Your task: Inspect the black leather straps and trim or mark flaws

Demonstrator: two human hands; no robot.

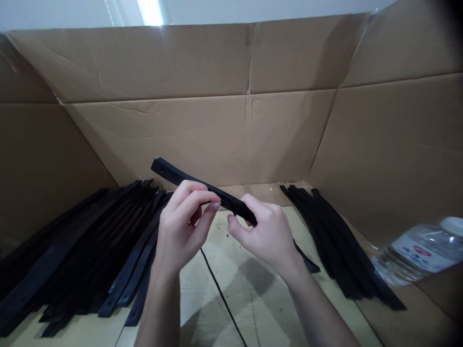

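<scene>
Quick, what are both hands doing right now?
Left hand: closed in a pinch at the long, narrow black strip; what it grips can't be told.
Right hand: closed, holding that strip's lower end.

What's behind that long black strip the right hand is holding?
Behind the black strip, near its upper end, a cardboard wall shows. Whatever the strip directly covers can't be seen; the left hand and right hand hide more.
</scene>
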